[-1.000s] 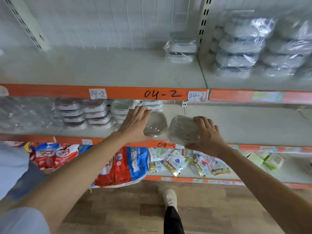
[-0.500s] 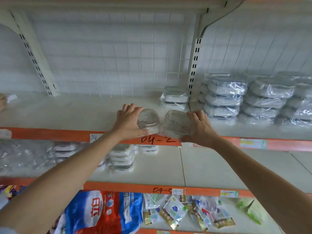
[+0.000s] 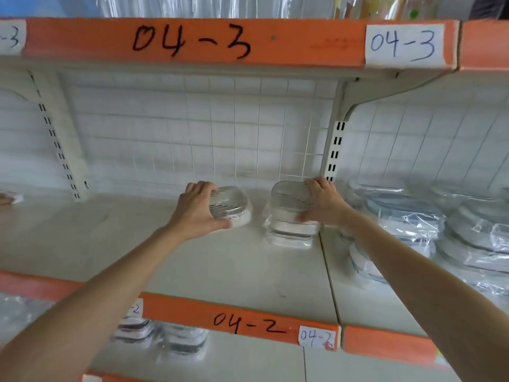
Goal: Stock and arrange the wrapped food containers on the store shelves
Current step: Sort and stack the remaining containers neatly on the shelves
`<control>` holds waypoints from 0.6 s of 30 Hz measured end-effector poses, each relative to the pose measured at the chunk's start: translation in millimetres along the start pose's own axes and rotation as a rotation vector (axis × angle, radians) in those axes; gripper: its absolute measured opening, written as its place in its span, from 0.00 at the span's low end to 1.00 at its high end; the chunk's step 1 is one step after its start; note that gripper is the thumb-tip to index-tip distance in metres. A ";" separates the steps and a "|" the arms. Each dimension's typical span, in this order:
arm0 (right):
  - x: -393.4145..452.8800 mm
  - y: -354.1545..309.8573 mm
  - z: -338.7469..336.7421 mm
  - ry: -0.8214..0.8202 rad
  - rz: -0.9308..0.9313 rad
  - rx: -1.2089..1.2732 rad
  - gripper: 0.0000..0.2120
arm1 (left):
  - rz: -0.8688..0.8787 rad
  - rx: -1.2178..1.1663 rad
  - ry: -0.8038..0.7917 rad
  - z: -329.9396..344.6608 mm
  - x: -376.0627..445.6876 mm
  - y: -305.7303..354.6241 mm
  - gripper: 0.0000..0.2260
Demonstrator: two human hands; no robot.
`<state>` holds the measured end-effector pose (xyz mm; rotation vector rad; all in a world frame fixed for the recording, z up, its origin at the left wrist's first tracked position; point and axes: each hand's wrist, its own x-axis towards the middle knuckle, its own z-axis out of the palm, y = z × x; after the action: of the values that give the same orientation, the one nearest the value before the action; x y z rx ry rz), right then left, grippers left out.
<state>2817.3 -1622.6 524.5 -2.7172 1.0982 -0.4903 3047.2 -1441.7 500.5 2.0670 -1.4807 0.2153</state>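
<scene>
Two clear wrapped containers are at the back of the white 04-2 shelf (image 3: pixel 248 266). My left hand (image 3: pixel 198 210) grips a rounded clear container (image 3: pixel 234 205) that sits on the shelf surface. My right hand (image 3: pixel 322 202) holds a second clear container (image 3: pixel 287 195) on top of a small stack of wrapped containers (image 3: pixel 289 232) beside the slotted upright. Both hands curl around their containers from the outer sides.
Several stacks of wrapped containers (image 3: pixel 407 224) fill the shelf section to the right. More wrapped containers (image 3: pixel 181 343) stand on the shelf below. The orange 04-3 shelf edge (image 3: pixel 192 42) hangs overhead. A slotted upright post (image 3: pixel 334 150) divides the sections.
Both hands have carried the containers from the shelf's front edge deep to the back. The right one now rests on the stack; the left one is down on the shelf.
</scene>
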 end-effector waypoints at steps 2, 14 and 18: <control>12.6 3.1 -1.2 -0.024 0.007 0.001 0.47 | 0.015 -0.001 -0.022 4.4 4.9 -2.9 0.40; 25.9 9.0 -13.9 -0.130 0.048 -0.055 0.29 | 0.267 -0.123 -0.061 14.1 84.7 35.3 0.31; 18.1 11.3 -29.9 -0.035 0.032 -0.054 0.30 | 0.335 -0.118 -0.070 44.7 108.4 69.0 0.32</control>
<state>2811.4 -1644.3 553.5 -2.7388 1.1599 -0.4126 3015.9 -1568.9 537.4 1.7415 -1.8337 0.1812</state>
